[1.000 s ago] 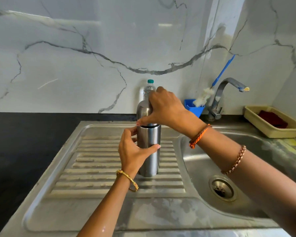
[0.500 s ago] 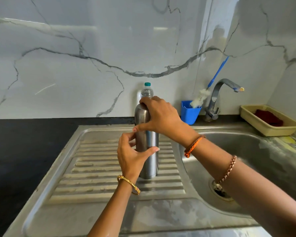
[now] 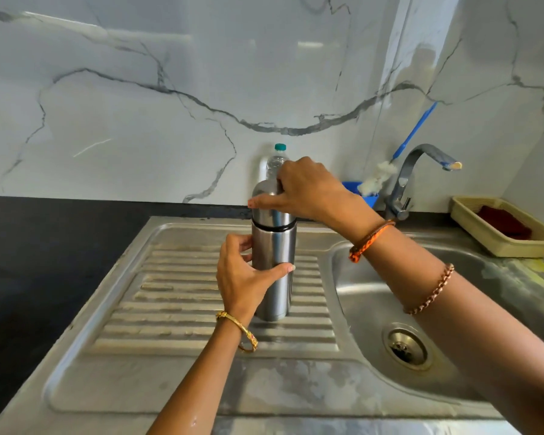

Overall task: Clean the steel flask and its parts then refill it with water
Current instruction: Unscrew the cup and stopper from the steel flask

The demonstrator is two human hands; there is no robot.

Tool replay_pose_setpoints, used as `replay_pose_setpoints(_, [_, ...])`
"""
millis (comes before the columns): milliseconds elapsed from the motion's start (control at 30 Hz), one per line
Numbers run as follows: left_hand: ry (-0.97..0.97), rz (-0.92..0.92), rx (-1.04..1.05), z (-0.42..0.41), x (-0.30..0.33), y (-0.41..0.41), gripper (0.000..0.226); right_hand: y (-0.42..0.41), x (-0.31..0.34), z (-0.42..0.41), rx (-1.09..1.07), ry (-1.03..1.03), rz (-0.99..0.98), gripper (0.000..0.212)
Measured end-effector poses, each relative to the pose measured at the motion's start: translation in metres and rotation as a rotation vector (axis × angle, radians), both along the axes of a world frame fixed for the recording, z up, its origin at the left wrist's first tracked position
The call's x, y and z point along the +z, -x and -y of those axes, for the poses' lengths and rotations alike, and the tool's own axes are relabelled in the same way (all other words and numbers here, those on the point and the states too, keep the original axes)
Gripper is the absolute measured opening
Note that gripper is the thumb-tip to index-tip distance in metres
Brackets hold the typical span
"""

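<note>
A steel flask stands upright on the ribbed drainboard of the sink. My left hand grips its body from the left, thumb across the front. Its domed steel cap sits on top, with a dark gap showing between cap and body. My right hand is curled over the top of the cap and holds it.
The sink basin with its drain lies to the right, the tap behind it. A clear plastic bottle, a blue cup with a bottle brush, and a beige tray holding a red cloth stand along the wall. Black counter lies left.
The dark gap between cap and body shows again after being hidden half a second ago. My right hand has shifted on the cap; my left hand keeps the same grip.
</note>
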State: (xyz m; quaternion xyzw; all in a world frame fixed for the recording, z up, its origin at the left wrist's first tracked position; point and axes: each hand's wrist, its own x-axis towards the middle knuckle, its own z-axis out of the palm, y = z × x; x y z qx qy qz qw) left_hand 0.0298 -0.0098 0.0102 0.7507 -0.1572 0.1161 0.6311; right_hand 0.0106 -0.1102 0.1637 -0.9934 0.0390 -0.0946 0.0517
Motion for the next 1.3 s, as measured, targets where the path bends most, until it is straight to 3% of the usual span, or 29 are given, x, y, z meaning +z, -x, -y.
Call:
replay_pose_setpoints(33, [0.006,0.002,0.000,0.000,-0.001,0.001,0.069,0.002,0.002,-0.001,0.036,0.014,-0.020,0.050])
replay_pose_setpoints(100, [0.017,0.004,0.000,-0.001,-0.002,0.001,0.069,0.006,0.013,0.009,0.108,-0.153,-0.104,0.035])
replay_pose_setpoints(200, [0.003,-0.013,-0.010,-0.002,-0.002,-0.001,0.071,0.013,0.020,0.021,0.106,-0.481,-0.225,0.062])
replay_pose_setpoints(267, [-0.007,-0.035,-0.011,-0.002,-0.002,-0.002,0.072,0.008,0.003,0.018,0.056,-0.397,-0.117,0.069])
replay_pose_setpoints(400, [-0.023,-0.046,-0.014,-0.001,-0.001,-0.003,0.073,0.006,-0.020,0.007,0.116,-0.202,0.137,0.053])
replay_pose_setpoints(567, [-0.047,-0.048,-0.025,-0.003,0.004,-0.004,0.073,0.010,0.019,0.024,0.202,-0.738,-0.185,0.075])
replay_pose_setpoints(667, [-0.072,-0.052,-0.008,-0.002,0.005,-0.004,0.074,0.008,0.018,0.015,0.030,-0.454,-0.138,0.078])
replay_pose_setpoints(767, [-0.082,-0.059,0.003,-0.002,0.004,-0.003,0.074,0.000,-0.001,0.001,-0.024,-0.094,-0.074,0.063])
replay_pose_setpoints(867, [-0.081,-0.064,-0.008,-0.002,0.003,-0.004,0.074,-0.003,0.000,0.006,0.102,-0.125,-0.066,0.056])
replay_pose_setpoints(967, [-0.075,-0.065,-0.022,-0.003,0.003,-0.004,0.074,0.003,0.018,0.017,0.258,-0.317,-0.205,0.076])
replay_pose_setpoints(1033, [-0.075,-0.058,-0.024,-0.004,0.003,-0.003,0.073,0.007,0.023,0.022,0.224,-0.437,-0.247,0.087])
replay_pose_setpoints(1067, [-0.076,-0.051,-0.024,-0.004,0.004,-0.003,0.073,0.008,0.023,0.020,0.161,-0.404,-0.242,0.084])
replay_pose_setpoints(1167, [-0.078,-0.051,-0.016,-0.004,0.005,-0.002,0.072,0.003,0.011,0.004,0.019,-0.034,-0.150,0.056])
replay_pose_setpoints(1200, [-0.082,-0.057,-0.017,-0.004,0.005,-0.001,0.072,0.002,0.006,0.000,0.024,0.042,-0.089,0.056])
replay_pose_setpoints(1300, [-0.088,-0.071,-0.024,-0.004,0.006,-0.002,0.073,-0.002,0.011,0.001,0.061,-0.005,-0.102,0.048])
